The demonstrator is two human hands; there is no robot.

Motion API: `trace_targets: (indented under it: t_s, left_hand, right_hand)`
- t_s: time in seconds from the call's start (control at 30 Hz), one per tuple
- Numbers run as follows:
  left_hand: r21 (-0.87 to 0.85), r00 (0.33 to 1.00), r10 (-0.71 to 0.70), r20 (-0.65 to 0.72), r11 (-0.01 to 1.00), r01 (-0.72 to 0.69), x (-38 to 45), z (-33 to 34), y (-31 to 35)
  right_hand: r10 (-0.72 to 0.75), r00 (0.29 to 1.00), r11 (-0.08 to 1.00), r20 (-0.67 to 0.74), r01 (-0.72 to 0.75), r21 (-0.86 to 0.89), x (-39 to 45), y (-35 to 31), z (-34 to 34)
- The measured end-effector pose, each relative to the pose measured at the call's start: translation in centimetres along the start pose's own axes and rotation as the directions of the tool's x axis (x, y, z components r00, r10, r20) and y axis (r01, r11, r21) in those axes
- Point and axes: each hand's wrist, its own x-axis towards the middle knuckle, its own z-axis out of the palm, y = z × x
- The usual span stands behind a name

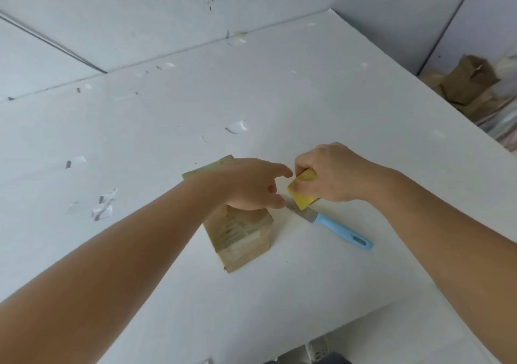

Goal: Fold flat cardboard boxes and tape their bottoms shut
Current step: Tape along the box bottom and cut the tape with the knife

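Plainly, a small cardboard box (pixel 237 235) lies near the middle of the white table (pixel 279 98), its length running from about eleven o'clock to five o'clock. Its brown faces look glossy and wrinkled where clear tape covers them, and the near end shows a seam line and a squared corner. The far end pokes out beyond the wrist at eleven o'clock, with a pale edge along its top.

Over the box's middle rests the left hand (pixel 251 186), fingers loosely extended toward three o'clock, the fingertips reaching just off the box's right side; whether they pinch anything there is hard to tell. Just beside it, at three o'clock, the right hand (pixel 333 172) has its fingers curled around a yellow tape roll (pixel 302 193), gripping it from above. The two hands nearly touch.

Under the roll, a knife (pixel 333 228) lies flat on the table, its grey blade toward the hands and its light blue handle pointing to four o'clock.

Small scraps of tape (pixel 236 126) are stuck across the tabletop. At two o'clock, past the table's edge, sits a blurred heap of brown cardboard (pixel 467 86).
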Motion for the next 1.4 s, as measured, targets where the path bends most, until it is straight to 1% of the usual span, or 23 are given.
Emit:
trace_targets:
  t_s: [0.07, 0.13, 0.2, 0.27, 0.3, 0.4, 0.5, 0.57, 0.6, 0.67, 0.7, 0.73, 0.77, 0.83, 0.87, 0.93, 1.03, 1.13, 1.27, 1.4]
  left_hand:
    - [-0.066, 0.999, -0.018, 0.037, 0.998, 0.020, 0.8, -1.0, 0.6]
    - [-0.177, 0.997, -0.008, 0.074, 0.984, 0.022, 1.4, -1.2, 1.0]
    - [-0.249, 0.998, 0.000, 0.063, 0.968, 0.016, 1.6, -1.1, 1.1]
    - [-0.305, 0.999, -0.013, 0.032, 0.952, 0.022, 1.6, -0.8, 0.8]
    - [-0.321, 0.999, -0.024, 0.026, 0.946, 0.031, 1.4, -0.7, 0.5]
    - [-0.330, 0.998, -0.067, 0.015, 0.941, 0.068, 1.0, -0.1, -0.2]
    - [-0.413, 0.994, -0.099, -0.055, 0.908, 0.068, 0.5, 0.1, -0.2]
    - [-0.480, 0.987, -0.113, -0.111, 0.876, 0.046, 0.3, 0.1, 0.0]
    - [-0.503, 0.985, -0.116, -0.130, 0.864, 0.035, 0.1, 0.1, 0.0]
    - [-0.533, 0.980, -0.120, -0.158, 0.846, 0.018, -0.1, 0.3, 0.0]
    - [-0.545, 0.978, -0.121, -0.169, 0.838, 0.010, -0.2, 0.5, -0.1]
    - [-0.556, 0.976, -0.123, -0.181, 0.831, 0.001, -0.3, 0.6, -0.1]
    - [-0.565, 0.973, -0.123, -0.193, 0.825, -0.008, -0.4, 0.7, -0.2]
    - [-0.581, 0.969, -0.124, -0.215, 0.813, -0.024, -0.5, 0.9, -0.2]
    - [-0.588, 0.967, -0.127, -0.223, 0.808, -0.030, -0.6, 1.0, -0.2]
    - [-0.600, 0.963, -0.135, -0.234, 0.800, -0.034, -0.7, 1.1, -0.2]
    - [-0.604, 0.959, -0.149, -0.241, 0.797, -0.028, -0.7, 1.1, -0.1]
    - [-0.611, 0.952, -0.161, -0.259, 0.791, -0.033, -0.7, 1.2, -0.1]
    - [-0.612, 0.941, -0.188, -0.282, 0.790, -0.025, -0.6, 1.4, 0.0]
    - [-0.623, 0.929, -0.218, -0.298, 0.782, -0.017, -0.5, 1.5, 0.1]
  right_hand:
    - [-0.025, 0.999, 0.999, -0.032, 0.026, 0.043, -0.2, -0.2, -0.5]
    - [-0.036, 0.997, 0.996, -0.061, 0.041, 0.077, -0.3, -0.4, -0.9]
    - [-0.066, 0.993, 0.996, -0.100, 0.071, 0.045, -0.6, -0.4, -0.9]
    - [-0.060, 0.986, 0.998, -0.157, 0.064, 0.021, -1.0, -0.1, -0.5]
    - [-0.031, 0.982, 0.998, -0.186, 0.040, 0.043, -1.3, 0.2, -0.2]
    - [0.095, 0.965, 0.980, -0.246, -0.047, 0.193, -2.4, 0.6, 0.9]
    - [0.193, 0.934, 0.934, -0.299, -0.082, 0.348, -3.4, 0.7, 2.5]
    - [0.291, 0.900, 0.870, -0.324, -0.108, 0.481, -4.0, 1.2, 3.9]
    - [0.347, 0.884, 0.825, -0.314, -0.128, 0.551, -4.2, 1.4, 4.8]
    - [0.441, 0.866, 0.732, -0.235, -0.196, 0.653, -4.6, 2.0, 6.7]
    - [0.467, 0.866, 0.718, -0.181, -0.252, 0.649, -4.9, 2.4, 7.6]
    - [0.474, 0.871, 0.741, -0.130, -0.315, 0.593, -5.2, 2.7, 8.5]
    - [0.461, 0.883, 0.790, -0.089, -0.362, 0.495, -5.5, 2.9, 9.3]
    - [0.404, 0.914, 0.885, -0.044, -0.378, 0.273, -5.8, 3.0, 10.5]
    - [0.381, 0.923, 0.911, -0.046, -0.366, 0.192, -5.8, 2.9, 10.9]
    - [0.373, 0.925, 0.924, -0.070, -0.363, 0.118, -5.5, 2.6, 11.2]
    - [0.373, 0.925, 0.923, -0.068, -0.363, 0.125, -5.2, 2.1, 10.5]
    - [0.324, 0.945, 0.931, -0.050, -0.310, 0.192, -6.1, 2.0, 8.7]
    - [0.271, 0.962, 0.944, -0.019, -0.262, 0.202, -8.2, 1.3, 5.6]
    - [0.260, 0.962, 0.959, -0.084, -0.246, 0.142, -9.8, -0.4, 2.5]
